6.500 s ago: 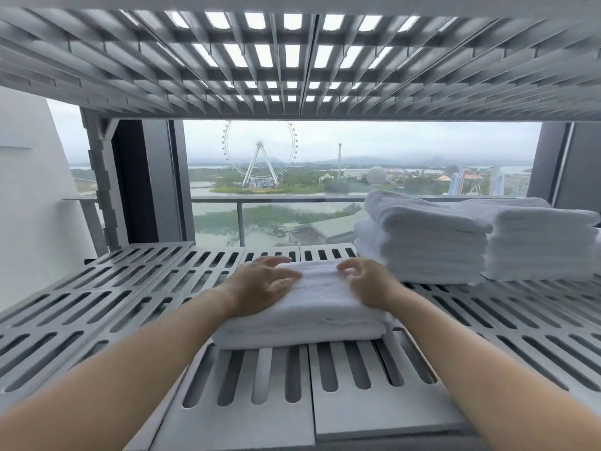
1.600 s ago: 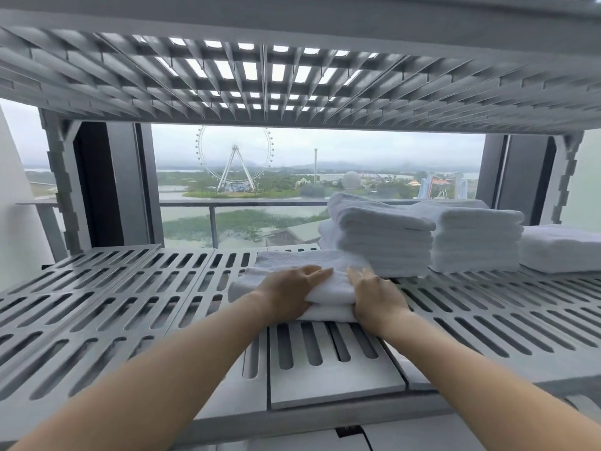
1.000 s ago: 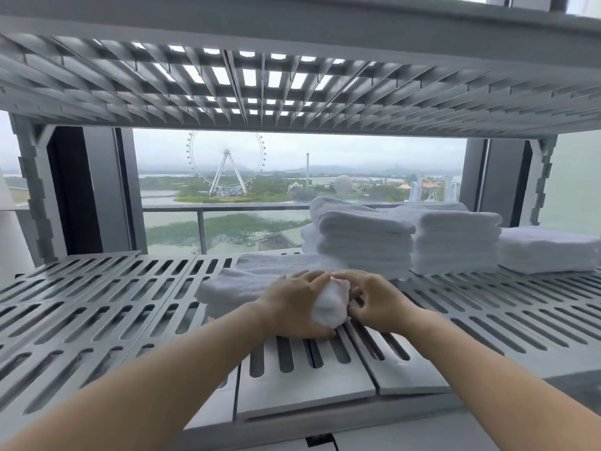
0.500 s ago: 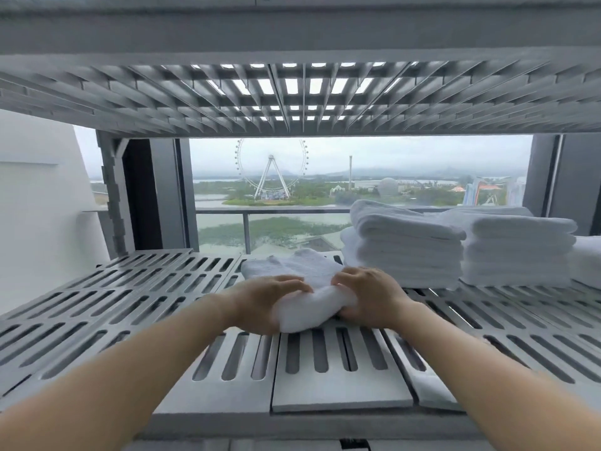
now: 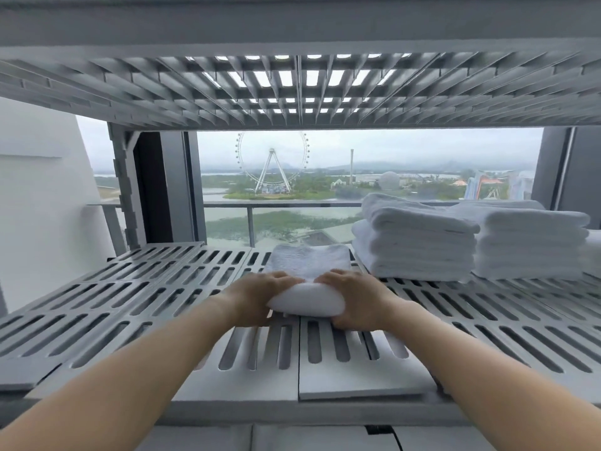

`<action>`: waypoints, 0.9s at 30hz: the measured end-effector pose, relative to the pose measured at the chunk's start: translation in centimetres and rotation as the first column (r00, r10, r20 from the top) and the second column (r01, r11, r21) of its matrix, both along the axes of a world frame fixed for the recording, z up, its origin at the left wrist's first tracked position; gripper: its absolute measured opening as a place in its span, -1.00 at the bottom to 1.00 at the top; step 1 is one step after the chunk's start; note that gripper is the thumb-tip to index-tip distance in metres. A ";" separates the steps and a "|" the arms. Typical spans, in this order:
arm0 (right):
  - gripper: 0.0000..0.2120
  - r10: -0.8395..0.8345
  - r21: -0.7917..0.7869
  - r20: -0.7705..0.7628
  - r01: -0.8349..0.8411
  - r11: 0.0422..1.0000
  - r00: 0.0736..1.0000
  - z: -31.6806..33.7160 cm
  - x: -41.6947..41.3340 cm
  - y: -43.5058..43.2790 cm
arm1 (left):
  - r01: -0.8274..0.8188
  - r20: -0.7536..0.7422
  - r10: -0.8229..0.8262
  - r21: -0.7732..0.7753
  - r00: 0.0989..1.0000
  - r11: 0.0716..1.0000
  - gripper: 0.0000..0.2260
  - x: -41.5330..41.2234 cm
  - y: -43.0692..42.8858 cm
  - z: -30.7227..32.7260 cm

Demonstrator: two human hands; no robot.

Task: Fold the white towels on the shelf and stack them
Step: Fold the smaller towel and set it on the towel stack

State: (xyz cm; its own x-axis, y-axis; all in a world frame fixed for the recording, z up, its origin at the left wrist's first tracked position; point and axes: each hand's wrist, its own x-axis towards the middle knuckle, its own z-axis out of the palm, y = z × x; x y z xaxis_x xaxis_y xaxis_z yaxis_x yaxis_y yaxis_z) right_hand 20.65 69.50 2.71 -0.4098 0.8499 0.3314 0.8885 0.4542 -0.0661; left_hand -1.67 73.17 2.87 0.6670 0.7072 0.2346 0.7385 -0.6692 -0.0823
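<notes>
A white towel [image 5: 309, 265] lies on the grey slatted shelf [image 5: 136, 297], stretched away from me, with its near end rolled up into a thick fold. My left hand [image 5: 253, 301] grips the left side of that fold and my right hand [image 5: 354, 299] grips the right side, fingers over the top. To the right stand two stacks of folded white towels: one stack [image 5: 416, 242] close to my right hand, a second stack [image 5: 530, 242] beside it.
The shelf above [image 5: 299, 89] hangs low over the work space. Another white towel [image 5: 595, 252] shows at the far right edge. Shelf posts [image 5: 122, 190] stand at the back left, with a window and railing behind. The shelf's left half holds nothing.
The folded towel was turned lengthwise away from me. Both hands picked up its near end and are rolling it forward over the rest; the fold now sits higher and further in.
</notes>
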 end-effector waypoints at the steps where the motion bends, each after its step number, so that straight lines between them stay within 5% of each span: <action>1: -0.51 -0.012 0.045 0.009 0.011 0.999 1.000 -0.1 -0.6 -0.3 | 0.007 0.010 -0.007 -0.001 1.000 1.000 -0.37 -0.4 0.3 0.0; 5: -0.59 -0.017 0.262 0.069 -0.001 0.965 0.997 -0.7 -4.0 -0.9 | 0.002 -0.098 0.003 0.048 0.995 0.999 -0.34 -2.8 1.2 -0.5; 8: -0.52 -0.040 0.227 0.006 0.037 0.973 0.999 -0.7 -5.6 -0.8 | 0.033 -0.009 -0.033 0.049 0.999 0.998 -0.35 -3.6 1.2 -0.6; 12: -0.48 -0.011 0.153 -0.067 0.021 0.988 0.998 -0.9 -5.3 0.3 | 0.045 0.013 -0.047 0.135 0.999 0.990 -0.63 -2.7 1.0 -0.1; 18: -0.53 -0.147 0.100 -0.027 0.149 0.984 0.989 -1.2 -1.5 1.3 | 0.035 0.270 -0.023 -0.039 0.963 0.999 -0.59 -6.4 1.4 -0.6; 21: -0.61 -0.161 0.105 -0.047 0.165 0.981 0.986 -1.2 -2.0 1.4 | 0.059 0.328 0.032 -0.263 0.944 0.963 -0.60 -7.8 1.3 -0.2; 27: -0.74 -0.135 0.211 0.023 0.127 0.969 0.991 -0.7 -3.9 0.0 | -0.020 0.202 0.120 -0.437 0.972 0.899 -0.55 -8.7 1.3 2.2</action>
State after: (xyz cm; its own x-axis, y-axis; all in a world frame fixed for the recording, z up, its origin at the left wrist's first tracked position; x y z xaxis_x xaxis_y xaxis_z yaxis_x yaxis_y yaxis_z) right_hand 16.79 69.50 2.03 -0.3144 0.8106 0.4941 0.9413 0.3336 0.0518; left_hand -10.34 74.48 5.04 0.5792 0.8146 0.0314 0.7506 -0.5480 0.3692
